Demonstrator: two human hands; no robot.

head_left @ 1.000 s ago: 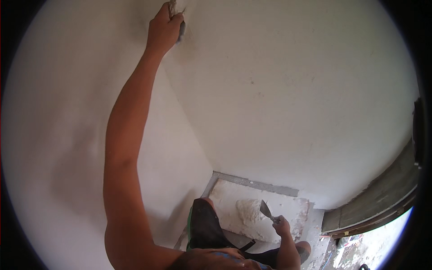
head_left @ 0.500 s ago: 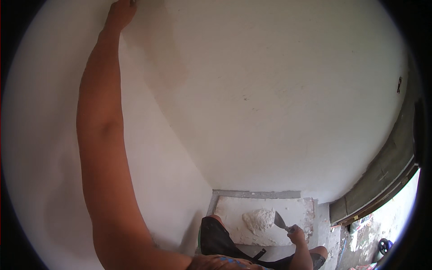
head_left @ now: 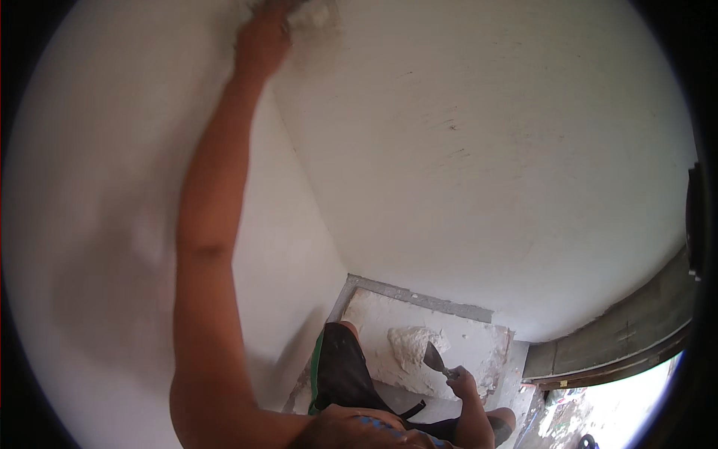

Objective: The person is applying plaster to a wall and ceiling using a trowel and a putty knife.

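Observation:
My left arm reaches up along the corner of two whitish walls, and my left hand [head_left: 263,45] is at the top edge of the view. Its fingers are closed on a dark flat tool [head_left: 298,4] near the wall; the tool is mostly cut off by the frame, so its exact kind does not show. Low down, my right hand [head_left: 464,382] grips the handle of a putty knife [head_left: 433,358]. The knife's triangular metal blade points up and left, over or beside a heap of white putty [head_left: 407,346]. The heap lies on a white-smeared board [head_left: 366,307].
The right-hand wall [head_left: 419,194] bears dark scratches and a damp-looking patch near the corner. A grey strip [head_left: 419,296] runs along the wall's foot behind the board. My legs in dark shorts [head_left: 340,367] are close to the board. A bright opening [head_left: 621,404] is at the lower right.
My left hand has shifted right, across the wall corner, and its tool now shows at the top edge. The view has turned somewhat; the right hand still holds the putty knife by the heap.

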